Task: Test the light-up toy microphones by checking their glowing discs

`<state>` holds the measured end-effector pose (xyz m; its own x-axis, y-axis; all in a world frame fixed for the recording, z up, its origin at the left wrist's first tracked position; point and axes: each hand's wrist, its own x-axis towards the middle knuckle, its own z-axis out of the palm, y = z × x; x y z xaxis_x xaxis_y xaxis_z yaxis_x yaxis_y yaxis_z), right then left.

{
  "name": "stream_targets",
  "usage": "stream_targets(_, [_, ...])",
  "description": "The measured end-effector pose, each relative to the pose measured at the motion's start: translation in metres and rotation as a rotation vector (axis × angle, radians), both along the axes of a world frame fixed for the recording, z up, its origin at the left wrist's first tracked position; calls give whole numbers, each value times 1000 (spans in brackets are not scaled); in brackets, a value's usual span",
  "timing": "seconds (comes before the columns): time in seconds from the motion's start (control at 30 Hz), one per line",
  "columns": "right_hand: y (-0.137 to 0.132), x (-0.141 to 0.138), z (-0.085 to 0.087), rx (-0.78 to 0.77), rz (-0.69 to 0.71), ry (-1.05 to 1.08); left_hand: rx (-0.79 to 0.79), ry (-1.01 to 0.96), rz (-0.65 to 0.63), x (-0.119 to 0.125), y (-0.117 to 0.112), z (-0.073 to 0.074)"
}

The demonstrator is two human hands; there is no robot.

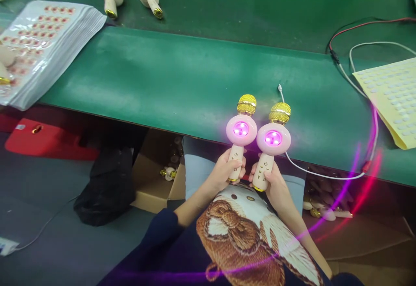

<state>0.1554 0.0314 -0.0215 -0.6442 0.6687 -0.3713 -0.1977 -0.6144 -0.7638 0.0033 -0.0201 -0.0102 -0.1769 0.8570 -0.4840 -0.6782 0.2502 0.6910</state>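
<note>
The left hand grips the left microphone and the right hand the right microphone, fingers wrapped round both handles, just right of and below the frame's centre. Both long axes run nearly upright, heads toward the top edge and leaning slightly right. Dimpled gold domes cap glossy, pale oval bodies with glowing pink centres; the green bench looks smooth.

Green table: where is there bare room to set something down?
The green table has its widest free patch between the plastic stack and left microphone; a smaller one lies between right microphone and yellow sheet. Cables crowd the right end.
</note>
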Motion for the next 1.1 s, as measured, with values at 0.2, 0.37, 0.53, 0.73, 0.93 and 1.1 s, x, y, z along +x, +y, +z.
stream_targets(0.2, [3,0,-3,14,-61,-83,-28,22,34,2,1,-1])
stream_targets(0.37, [11,-1,-3,-37,-66,-118,-38,-33,29,-3,1,-2])
stream_targets(0.53, [13,-1,10,-160,-38,-47,2,-272,-51,-11,3,7])
stream_targets(0.73, [24,-1,35,-271,23,16,-13,-446,-49,-15,11,43])
stream_targets(0.93, [35,-3,68,-224,1,22,-3,-578,-101,-22,22,68])
stream_targets(1.1, [37,-4,77,-225,-20,21,11,-596,-128,-21,27,72])
